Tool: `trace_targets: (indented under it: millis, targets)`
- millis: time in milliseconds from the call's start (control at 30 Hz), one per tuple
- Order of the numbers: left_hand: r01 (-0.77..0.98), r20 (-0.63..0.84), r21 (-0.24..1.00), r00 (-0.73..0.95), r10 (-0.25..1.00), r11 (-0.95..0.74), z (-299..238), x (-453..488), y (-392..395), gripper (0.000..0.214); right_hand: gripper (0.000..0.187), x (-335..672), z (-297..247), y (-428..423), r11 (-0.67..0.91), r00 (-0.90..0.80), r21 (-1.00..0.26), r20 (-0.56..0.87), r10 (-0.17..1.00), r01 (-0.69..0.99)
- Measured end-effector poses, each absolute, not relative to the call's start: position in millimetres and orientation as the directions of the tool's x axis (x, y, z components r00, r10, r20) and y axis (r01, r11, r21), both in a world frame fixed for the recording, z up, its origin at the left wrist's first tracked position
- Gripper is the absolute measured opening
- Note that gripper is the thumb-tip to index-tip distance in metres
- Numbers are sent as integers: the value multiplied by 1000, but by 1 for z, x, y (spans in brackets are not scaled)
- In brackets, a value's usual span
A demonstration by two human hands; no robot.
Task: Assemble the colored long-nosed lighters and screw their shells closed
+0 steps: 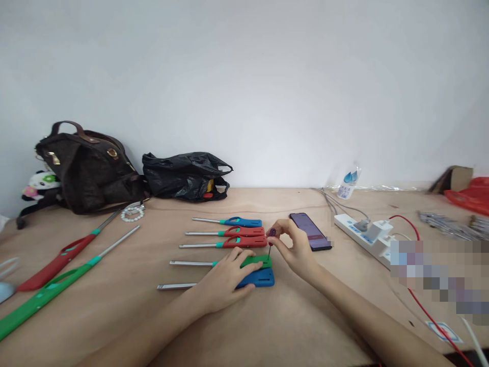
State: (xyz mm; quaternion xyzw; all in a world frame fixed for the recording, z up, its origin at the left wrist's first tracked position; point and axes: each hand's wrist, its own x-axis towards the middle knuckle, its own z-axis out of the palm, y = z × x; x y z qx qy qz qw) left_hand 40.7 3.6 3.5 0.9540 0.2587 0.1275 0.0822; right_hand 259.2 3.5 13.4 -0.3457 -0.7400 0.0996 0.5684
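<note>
Several long-nosed gas lighters lie in a row, metal tubes pointing left: a far blue lighter (244, 222), two red lighters (252, 232), a green lighter (266, 261) and a near blue lighter (265, 278). My left hand (231, 278) rests across the green and near blue lighters, fingers spread, the index finger along the green handle. In my right hand (294, 247) is a small screwdriver (271, 235) with a dark purplish-red handle, pinched between thumb and fingers. Its thin shaft stands nearly upright, the tip at the right end of the green lighter.
At left lie larger red (57, 262) and green lighters (49, 293). Behind them are a dark bag (95, 173), a bead bracelet (132, 212) and a black plastic bag (179, 176). A phone (310, 232), a white power strip (353, 230) and cables lie right.
</note>
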Motion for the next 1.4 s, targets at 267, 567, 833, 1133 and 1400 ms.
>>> trace_targets:
  millis: [267,567,833,1133,1400]
  targets:
    - [457,232,222,833,502,-861,3,39,3,41,11,254,9,6,755,-77,-514,805,589,407]
    - [486,195,208,830,522,-849,3,39,3,45,10,262,10,7,766,-166,-496,785,597,410]
    - [484,171,222,835,523,-846,5,39,2,43,13,269,15,11,724,-182,-656,702,689,212]
    - [473,193,220,836,513,-853,4,39,3,43,17,256,11,6,731,-76,-611,749,658,303]
    - [455,232,234,832,504,-859,2,39,4,40,11,246,6,-1,702,48,-548,802,595,455]
